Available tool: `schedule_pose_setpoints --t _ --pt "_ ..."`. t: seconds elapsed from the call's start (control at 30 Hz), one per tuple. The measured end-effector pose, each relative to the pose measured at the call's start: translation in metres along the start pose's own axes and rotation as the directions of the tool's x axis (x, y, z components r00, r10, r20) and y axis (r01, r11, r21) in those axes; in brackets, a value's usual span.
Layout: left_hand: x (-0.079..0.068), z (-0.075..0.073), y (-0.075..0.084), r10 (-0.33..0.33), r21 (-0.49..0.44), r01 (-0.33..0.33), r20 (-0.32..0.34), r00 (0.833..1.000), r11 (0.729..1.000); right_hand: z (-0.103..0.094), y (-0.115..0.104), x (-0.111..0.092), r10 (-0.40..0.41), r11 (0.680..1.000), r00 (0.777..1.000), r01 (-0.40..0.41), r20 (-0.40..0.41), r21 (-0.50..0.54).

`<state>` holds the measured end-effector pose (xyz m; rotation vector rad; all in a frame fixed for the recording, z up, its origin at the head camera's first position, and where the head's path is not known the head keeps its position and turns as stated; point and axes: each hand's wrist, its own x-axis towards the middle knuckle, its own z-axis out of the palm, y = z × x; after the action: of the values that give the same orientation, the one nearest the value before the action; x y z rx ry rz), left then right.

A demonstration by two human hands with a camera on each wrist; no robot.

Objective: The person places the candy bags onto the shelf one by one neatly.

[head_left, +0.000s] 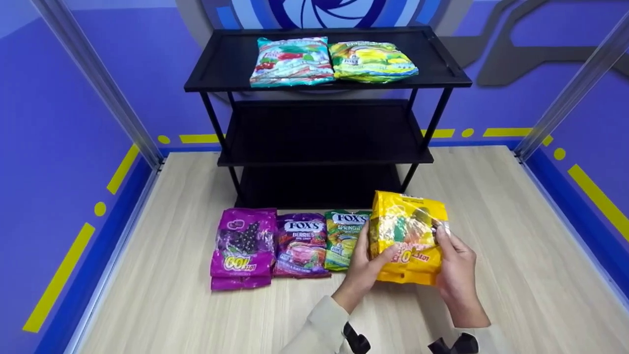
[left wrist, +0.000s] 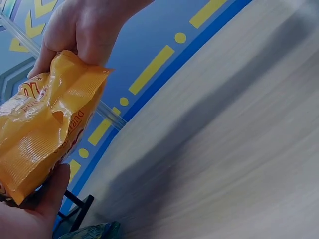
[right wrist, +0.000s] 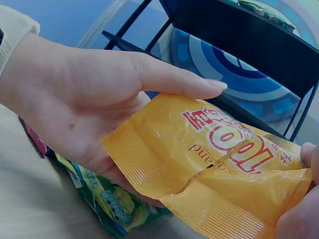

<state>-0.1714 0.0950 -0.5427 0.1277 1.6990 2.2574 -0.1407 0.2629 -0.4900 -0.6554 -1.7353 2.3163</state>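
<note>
Both hands hold a yellow candy bag (head_left: pixel 413 223) up over the table in front of the shelf's right side. My left hand (head_left: pixel 362 270) grips its left edge, thumb across the front. At the right edge, my right hand (head_left: pixel 457 268) grips it with the thumb on the front. In the head view the bag's large lettering is upside down. The right wrist view shows the bag's crimped seal and red "100" print, with the left palm under it. Just left of the left hand lies a green Fox's candy bag (head_left: pixel 341 246), partly hidden by that hand.
A purple candy bag (head_left: pixel 243 246) and a Fox's Berries bag (head_left: pixel 301 246) lie in a row with the green one. Behind stands a black three-tier shelf (head_left: pixel 324 130). Its top bears a teal candy bag (head_left: pixel 293 61) and a yellow-green one (head_left: pixel 372 60). Blue walls enclose the table.
</note>
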Motion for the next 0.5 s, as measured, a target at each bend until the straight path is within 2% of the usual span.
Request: schedule_pose_setpoints --t 0.2,0.33,0.5 --pt "-0.004 -0.005 0.008 0.062 -0.035 -0.063 -0.026 0.998 0.997 0.008 0.005 0.000 -0.015 1.000 1.000 0.015 -0.008 0.017" --pt "-0.005 -0.010 0.012 0.091 -0.056 -0.093 -0.034 0.995 0.994 0.013 0.008 0.001 0.002 1.000 1.000 -0.002 -0.009 -0.021" --pt "-0.006 -0.018 0.014 0.092 -0.101 -0.097 -0.050 0.994 0.990 0.016 0.012 0.002 0.024 0.998 0.997 -0.020 0.067 -0.059"
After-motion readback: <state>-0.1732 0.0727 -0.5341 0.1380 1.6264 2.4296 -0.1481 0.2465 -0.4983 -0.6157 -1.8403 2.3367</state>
